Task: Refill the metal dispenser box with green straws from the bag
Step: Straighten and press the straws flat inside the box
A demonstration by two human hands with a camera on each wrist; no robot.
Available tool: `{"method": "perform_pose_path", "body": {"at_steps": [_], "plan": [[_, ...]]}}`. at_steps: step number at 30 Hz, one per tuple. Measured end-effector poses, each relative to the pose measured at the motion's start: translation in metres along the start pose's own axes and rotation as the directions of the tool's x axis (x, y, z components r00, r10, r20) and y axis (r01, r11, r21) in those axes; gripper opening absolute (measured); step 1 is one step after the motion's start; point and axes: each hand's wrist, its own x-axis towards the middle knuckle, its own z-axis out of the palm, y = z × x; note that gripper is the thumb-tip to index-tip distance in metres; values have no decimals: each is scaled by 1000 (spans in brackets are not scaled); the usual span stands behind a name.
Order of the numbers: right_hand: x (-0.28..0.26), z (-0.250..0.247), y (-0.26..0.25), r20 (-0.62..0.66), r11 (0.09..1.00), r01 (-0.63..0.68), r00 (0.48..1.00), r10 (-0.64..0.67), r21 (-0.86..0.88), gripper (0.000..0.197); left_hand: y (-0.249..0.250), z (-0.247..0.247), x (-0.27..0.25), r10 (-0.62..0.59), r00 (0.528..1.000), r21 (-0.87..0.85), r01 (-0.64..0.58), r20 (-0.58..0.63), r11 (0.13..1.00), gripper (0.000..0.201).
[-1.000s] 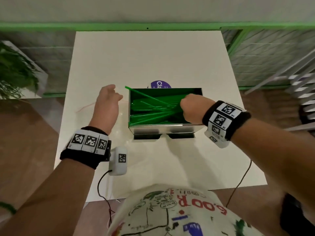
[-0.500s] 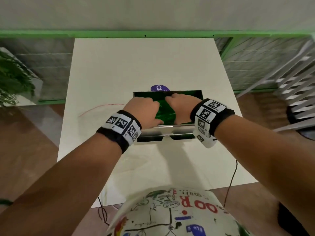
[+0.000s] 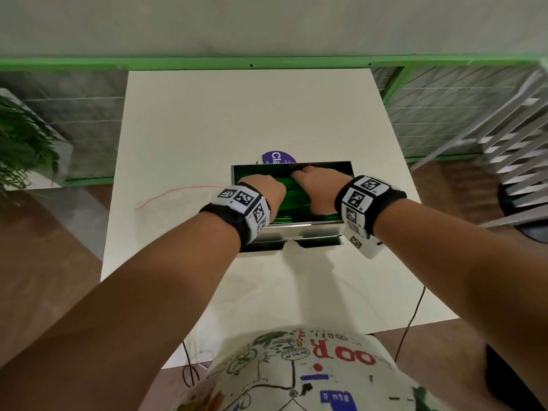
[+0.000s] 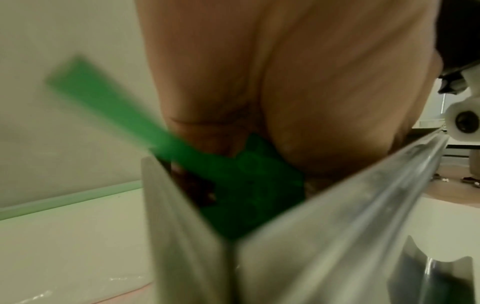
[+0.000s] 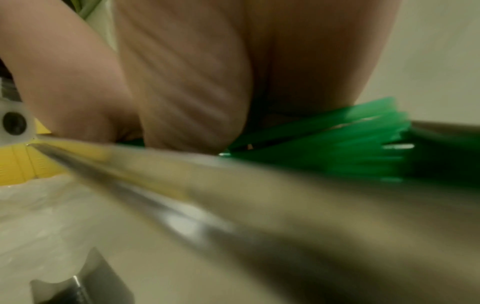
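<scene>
Box [image 3: 311, 225] of shiny metal, open-topped, standing mid-table [image 3: 207, 120], near edge toward the person. Filled with green straws [image 3: 292, 197] lying mostly lengthwise; two cutouts low on the front face showing green.

Left hand [image 3: 264, 191] and right hand [image 3: 315, 188] both down inside the open top, side by side, on the straws. Right fingers [image 3: 299, 173] reaching toward the far wall, seemingly fairly straight. Left fingers folded out of sight from the head view; cannot tell whether gripping or only pressing.

Left wrist view only: one straw [image 4: 109, 109] sticking up and out over the box's corner, blurred, its lower end beneath the palm [image 4: 285, 92]. Right wrist view only: straw ends [image 5: 363, 144] fanned out past the right palm [image 5: 233, 72], just above the rim [image 5: 182, 164].

Purple sticker [image 3: 277, 158] behind the box, half hidden by the far wall. Red string [image 3: 178, 191] lying on the table to the left. Both wrist views soft and blurred; fingertips hidden in each.
</scene>
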Motion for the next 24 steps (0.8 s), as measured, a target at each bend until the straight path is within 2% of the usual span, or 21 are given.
{"method": "perform_pose_path", "body": {"at_steps": [2, 6, 13, 15, 20, 22, 24], "plan": [[-2, 1, 3, -19, 1000, 17, 1000, -16, 25, 74, -7, 4, -3, 19, 1000, -45, -20, -7, 999, 5], [-8, 0, 9, -39, 999, 22, 999, -20, 44, 82, -18, 19, -7, 57, 996, -139, -66, -69, 988, 17], [-8, 0, 10, -9, 1000, -14, 1000, 14, 21, 91, -26, 22, -8, 93, 992, -213, -108, -81, 971, 27], [-5, 0, 9, 15, 999, -32, 999, 32, 5, 85, -27, 22, -9, 92, 992, -205, -109, -90, 973, 31], [1, -3, 4, 76, 996, -87, 993, 87, -7, 41, -34, 24, -7, 70, 967, -151, -110, -244, 982, 43], [4, -4, 2, 56, 996, -81, 995, 79, 35, 39, -34, 22, -5, 58, 966, -156, -100, -253, 983, 36], [5, -3, 1, 10, 994, -60, 998, 59, 89, 48, -32, 18, -4, 46, 967, -170, -90, -251, 981, 20]]}}
